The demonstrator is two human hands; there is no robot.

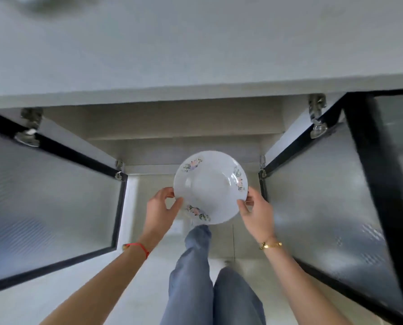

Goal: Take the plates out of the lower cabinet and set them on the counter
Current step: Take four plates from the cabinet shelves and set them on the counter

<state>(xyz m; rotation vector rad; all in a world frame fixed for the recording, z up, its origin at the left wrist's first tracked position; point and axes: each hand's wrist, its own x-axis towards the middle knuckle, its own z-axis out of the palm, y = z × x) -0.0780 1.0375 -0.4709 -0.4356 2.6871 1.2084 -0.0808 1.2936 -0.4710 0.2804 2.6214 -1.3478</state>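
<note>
a white plate (210,186) with small flower prints on its rim is held in the air by both hands, in front of the open lower cabinet (177,146) and below the edge of the pale counter (195,55). the left hand (160,208) is closed on the plate's left edge, thumb on top and fingers curled under. the right hand (256,211) is clamped on the right edge in the same way. a red string (138,248) is worn on the left wrist and a gold bracelet (270,245) on the right. the cabinet's two black-framed frosted doors (55,195) are swung wide open to either side. blue trousers (195,266) are seen below the plate, over a pale floor (242,242).
</note>
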